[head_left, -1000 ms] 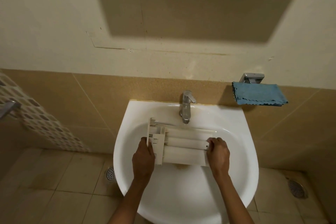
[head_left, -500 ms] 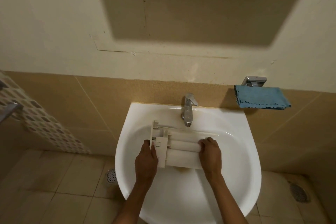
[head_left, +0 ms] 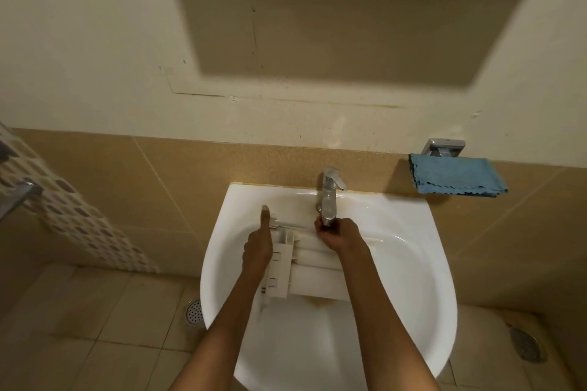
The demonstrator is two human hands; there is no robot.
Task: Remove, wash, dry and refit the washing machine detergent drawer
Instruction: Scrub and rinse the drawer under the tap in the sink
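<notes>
Head view shows the white detergent drawer (head_left: 305, 267) lying across the basin of the sink (head_left: 422, 279), below the tap (head_left: 328, 197). At its left end the left hand (head_left: 259, 247) grips it, thumb raised; the right hand (head_left: 338, 233) is curled closed at the drawer's back edge under the spout. Beyond the sink's right rim, a blue cloth (head_left: 457, 176) hangs on the wall.

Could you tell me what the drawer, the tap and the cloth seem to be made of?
Drawer: likely matte white plastic, given its thin moulded ribs and clips.
Tap: metal, probably chromed, with bright mirror-like highlights.
Cloth: soft blue fabric, perhaps microfibre; it drapes and has a wavy stitched hem.
</notes>
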